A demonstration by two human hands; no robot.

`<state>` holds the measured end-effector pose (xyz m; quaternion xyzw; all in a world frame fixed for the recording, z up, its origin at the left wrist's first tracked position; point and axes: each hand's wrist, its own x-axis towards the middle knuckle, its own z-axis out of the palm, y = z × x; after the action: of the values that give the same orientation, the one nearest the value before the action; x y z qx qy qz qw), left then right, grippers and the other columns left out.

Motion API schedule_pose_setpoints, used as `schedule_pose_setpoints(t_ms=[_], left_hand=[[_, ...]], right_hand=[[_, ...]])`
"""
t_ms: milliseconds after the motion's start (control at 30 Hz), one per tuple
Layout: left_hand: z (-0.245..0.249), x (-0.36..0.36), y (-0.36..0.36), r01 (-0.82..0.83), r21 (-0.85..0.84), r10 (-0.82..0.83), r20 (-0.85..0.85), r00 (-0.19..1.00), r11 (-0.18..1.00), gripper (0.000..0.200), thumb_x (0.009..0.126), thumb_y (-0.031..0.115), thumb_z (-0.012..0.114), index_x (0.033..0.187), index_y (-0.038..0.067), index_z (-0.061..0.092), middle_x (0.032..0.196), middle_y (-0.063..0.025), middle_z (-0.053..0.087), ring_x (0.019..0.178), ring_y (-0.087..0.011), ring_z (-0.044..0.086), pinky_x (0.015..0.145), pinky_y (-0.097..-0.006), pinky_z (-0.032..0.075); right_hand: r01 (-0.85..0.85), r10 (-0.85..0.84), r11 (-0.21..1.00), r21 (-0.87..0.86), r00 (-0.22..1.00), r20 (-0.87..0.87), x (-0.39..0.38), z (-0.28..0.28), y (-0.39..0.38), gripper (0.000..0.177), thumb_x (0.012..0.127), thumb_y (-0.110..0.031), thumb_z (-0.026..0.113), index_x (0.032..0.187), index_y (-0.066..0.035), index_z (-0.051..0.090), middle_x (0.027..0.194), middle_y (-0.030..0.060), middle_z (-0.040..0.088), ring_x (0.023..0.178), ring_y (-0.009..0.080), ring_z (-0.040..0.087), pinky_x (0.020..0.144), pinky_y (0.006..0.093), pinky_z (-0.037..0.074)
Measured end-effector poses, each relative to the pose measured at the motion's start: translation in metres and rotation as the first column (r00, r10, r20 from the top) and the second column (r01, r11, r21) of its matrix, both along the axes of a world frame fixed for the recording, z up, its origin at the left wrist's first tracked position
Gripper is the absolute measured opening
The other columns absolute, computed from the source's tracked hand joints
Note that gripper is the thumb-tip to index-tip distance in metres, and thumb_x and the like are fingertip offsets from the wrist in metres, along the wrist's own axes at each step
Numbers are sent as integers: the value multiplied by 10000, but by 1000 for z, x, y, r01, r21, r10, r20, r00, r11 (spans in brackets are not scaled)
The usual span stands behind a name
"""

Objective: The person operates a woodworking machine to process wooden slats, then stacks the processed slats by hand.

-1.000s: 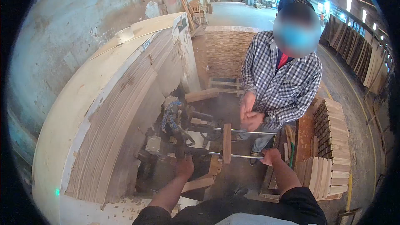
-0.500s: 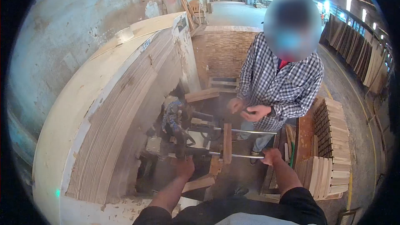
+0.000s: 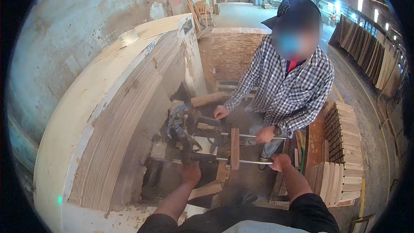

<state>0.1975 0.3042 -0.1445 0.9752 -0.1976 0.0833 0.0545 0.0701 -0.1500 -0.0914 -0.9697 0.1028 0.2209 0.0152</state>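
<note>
Your right hand (image 3: 280,162) is fisted around the right end of the lower rod (image 3: 250,161), arm stretched forward. The rod lies level, its long axis running left into the machine (image 3: 183,136). Your left hand (image 3: 191,173) reaches the machine's base; I cannot tell how its fingers lie. A wooden block (image 3: 235,148) stands upright across both rods. Beyond, a co-worker's hand (image 3: 264,134) grips the upper rod (image 3: 254,136).
</note>
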Motion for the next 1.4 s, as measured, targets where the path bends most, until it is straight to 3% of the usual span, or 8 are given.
schedule_pose_setpoints(t_ms=[67,200,500,600,867,933,1200,1400], left_hand=[[9,-1,-5,-121,27,123,-202,972,992,302,950,249,496,1154,110,670,1146,-251,643,1091,-489,595,935,-606,452],[8,-4,1,9,72,-7,-25,1000,997,313,941,249,508,1134,40,639,991,-231,691,900,-433,665,829,-566,509],[40,-1,22,157,-7,-156,-164,974,988,460,845,190,611,1297,117,561,1143,-276,643,965,-451,643,865,-556,489],[50,3,23,151,-15,-149,-309,939,988,407,854,180,602,1254,105,603,1208,-235,634,1180,-408,568,992,-541,439],[32,3,37,247,187,-204,-223,953,951,507,931,224,551,1404,62,469,1278,-256,544,1197,-444,515,1072,-634,321],[18,-1,56,286,68,-281,-64,957,956,452,942,230,574,1363,81,503,1200,-239,558,1085,-458,533,991,-578,403],[74,-29,50,400,-260,-453,-195,870,879,411,867,108,667,1268,94,579,1062,-191,564,1019,-404,550,865,-480,481],[86,-84,6,507,-161,-529,-346,775,847,539,809,189,746,1313,131,564,1168,-184,577,1089,-387,557,942,-475,466]], right_hand=[[-11,11,1000,7,1000,17,0,-8,-6,562,809,-494,632,1226,-117,627,1140,164,695,1102,335,654,937,453,520],[5,-6,1000,24,1000,8,-4,0,-2,572,799,-496,647,1237,-129,638,1155,150,698,1100,338,656,946,450,517],[78,-75,996,43,994,-75,-2,20,6,514,787,-482,661,1146,-114,666,1099,151,708,1071,359,659,937,450,516],[42,-43,998,55,999,19,-5,10,4,482,774,-459,673,1103,-107,670,1076,156,710,1048,368,663,920,455,522],[-26,27,999,-24,999,37,-1,12,3,454,750,-356,643,1123,-99,673,1029,189,714,982,370,689,877,472,551],[-30,32,999,-26,997,73,0,5,1,435,749,-341,636,1120,-118,675,1025,193,712,995,365,688,891,464,551],[-34,35,999,-8,986,165,-2,-25,-9,479,776,-405,658,1146,-100,646,1030,189,709,999,377,684,891,478,547],[-21,23,1000,-11,989,145,0,-7,-1,453,778,-400,669,1110,-91,658,1019,180,713,988,374,682,878,476,547]])
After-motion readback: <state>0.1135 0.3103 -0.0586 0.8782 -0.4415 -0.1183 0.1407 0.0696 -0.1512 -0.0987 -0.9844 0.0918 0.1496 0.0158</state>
